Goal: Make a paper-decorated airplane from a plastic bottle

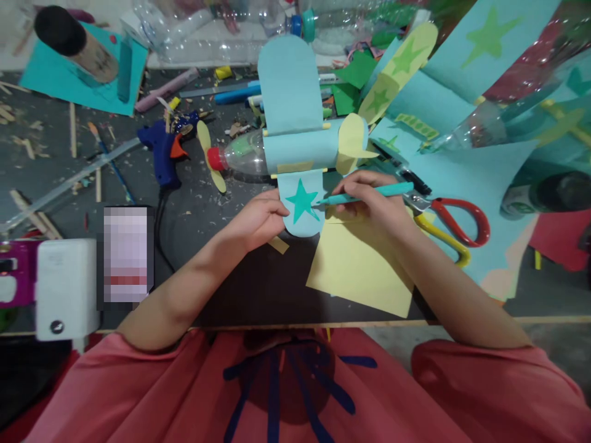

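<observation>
A model aeroplane (pixel 295 144) made from a clear plastic bottle lies on the dark table, with light blue paper wings, a red cap and a yellow propeller. My left hand (pixel 258 218) pinches the edge of its near wing (pixel 302 206), which bears a teal star. My right hand (pixel 369 200) is closed on a teal marker (pixel 369 194) whose tip touches the star. A yellow paper sheet (pixel 360 264) lies under my right wrist.
Red and yellow scissors (pixel 455 224) lie right of my hand. A blue glue gun (pixel 161 151) sits to the left, with a phone (pixel 125 255) and white box (pixel 67 286) nearer. Blue star-marked paper (pixel 462 98), plastic bottles (pixel 194 31), sticks and scraps clutter the back.
</observation>
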Tool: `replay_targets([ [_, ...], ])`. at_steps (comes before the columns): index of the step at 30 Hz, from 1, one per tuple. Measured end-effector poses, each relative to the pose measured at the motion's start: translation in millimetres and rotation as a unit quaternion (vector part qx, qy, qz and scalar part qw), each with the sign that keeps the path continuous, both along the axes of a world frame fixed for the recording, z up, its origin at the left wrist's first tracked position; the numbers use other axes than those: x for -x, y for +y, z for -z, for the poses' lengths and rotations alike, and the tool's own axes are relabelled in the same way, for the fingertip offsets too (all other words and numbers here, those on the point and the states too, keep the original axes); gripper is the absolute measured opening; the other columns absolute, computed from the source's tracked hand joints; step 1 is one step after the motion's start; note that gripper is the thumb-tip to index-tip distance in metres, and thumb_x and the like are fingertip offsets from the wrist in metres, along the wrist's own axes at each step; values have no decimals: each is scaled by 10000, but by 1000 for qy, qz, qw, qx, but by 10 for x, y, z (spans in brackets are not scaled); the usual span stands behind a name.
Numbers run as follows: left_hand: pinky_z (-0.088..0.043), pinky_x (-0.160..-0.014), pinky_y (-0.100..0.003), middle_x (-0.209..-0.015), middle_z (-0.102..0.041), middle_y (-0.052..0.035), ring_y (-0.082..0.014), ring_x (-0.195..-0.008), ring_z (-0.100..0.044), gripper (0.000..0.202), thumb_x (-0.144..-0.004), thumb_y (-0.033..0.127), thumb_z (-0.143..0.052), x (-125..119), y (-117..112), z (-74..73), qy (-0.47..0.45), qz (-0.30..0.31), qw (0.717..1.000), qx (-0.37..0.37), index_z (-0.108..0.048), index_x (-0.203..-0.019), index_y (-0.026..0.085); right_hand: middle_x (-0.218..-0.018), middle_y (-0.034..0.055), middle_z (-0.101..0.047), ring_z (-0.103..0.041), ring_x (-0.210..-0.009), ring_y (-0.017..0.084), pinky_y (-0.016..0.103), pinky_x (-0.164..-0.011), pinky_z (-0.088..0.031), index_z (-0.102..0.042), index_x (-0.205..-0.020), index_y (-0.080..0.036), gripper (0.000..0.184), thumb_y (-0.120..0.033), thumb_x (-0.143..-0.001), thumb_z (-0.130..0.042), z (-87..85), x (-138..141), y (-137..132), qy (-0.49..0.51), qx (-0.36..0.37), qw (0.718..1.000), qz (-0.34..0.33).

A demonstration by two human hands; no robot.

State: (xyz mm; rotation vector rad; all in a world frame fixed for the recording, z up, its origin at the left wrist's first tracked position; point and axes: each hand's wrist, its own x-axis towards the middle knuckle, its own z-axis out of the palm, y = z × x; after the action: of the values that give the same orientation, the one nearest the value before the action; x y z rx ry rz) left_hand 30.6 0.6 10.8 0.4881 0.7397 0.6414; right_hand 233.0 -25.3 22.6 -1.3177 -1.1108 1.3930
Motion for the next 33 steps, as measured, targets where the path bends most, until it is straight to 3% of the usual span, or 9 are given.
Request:
replay_targets([
  [2,-380,-1167,-497,-1131,-742,-133,-327,-1321,-546,406,-577,-6,-542,1,2,-4,0,-3,1000,0,-674,-946,103,-576,-42,-635,-509,-451,59,209,-435,-399,-675,-690,-222,32,-243,-694,-700,-15,-24,65,-10,-17,999,-36],
  [4,-384,-1164,-489,-1106,-749,-127,-318,-1314,-550,365,-579,-11,-540,5,3,-6,7,-3,1000,1,-674,-896,111,-573,-51,-616,-525,-479,56,199,-451,-403,-656,-669,-225,45,-197,-670,-692,5,-19,112,-6,-41,997,-58],
  [9,-358,-1170,-538,-1092,-746,-155,-362,-1316,-545,370,-561,-16,-571,9,4,10,4,-12,1000,10,-673,-904,77,-477,-70,-508,-526,-443,75,225,-445,-422,-554,-578,-216,257,-303,-780,-687,120,51,108,-28,-56,998,-17],
  [12,-339,-1180,-555,-1132,-736,-160,-376,-1332,-529,411,-580,-18,-570,8,3,26,-5,-6,1000,4,-680,-967,64,-473,-67,-509,-534,-445,83,234,-448,-435,-526,-555,-216,344,-369,-780,-736,118,78,70,-37,-63,997,-28],
  [19,-375,-1168,-512,-1151,-731,-160,-361,-1321,-541,484,-600,-8,-556,15,8,7,5,5,1000,6,-663,-1069,46,-483,-42,-552,-533,-452,96,236,-427,-425,-535,-560,-210,332,-364,-775,-736,45,114,60,-48,-40,997,-47],
  [27,-371,-1174,-475,-1129,-740,-119,-309,-1346,-522,400,-637,10,-521,7,3,-49,40,23,999,-12,-666,-1000,93,-498,-41,-558,-505,-466,78,225,-470,-419,-531,-554,-198,244,-264,-743,-670,-8,114,89,-49,-26,997,-60],
  [33,-359,-1182,-522,-1125,-741,-124,-349,-1334,-531,372,-609,1,-551,12,8,-40,13,19,1000,-12,-680,-948,86,-490,-42,-536,-482,-462,75,224,-472,-407,-494,-526,-200,250,-232,-729,-635,-2,116,92,-43,-42,996,-66],
])
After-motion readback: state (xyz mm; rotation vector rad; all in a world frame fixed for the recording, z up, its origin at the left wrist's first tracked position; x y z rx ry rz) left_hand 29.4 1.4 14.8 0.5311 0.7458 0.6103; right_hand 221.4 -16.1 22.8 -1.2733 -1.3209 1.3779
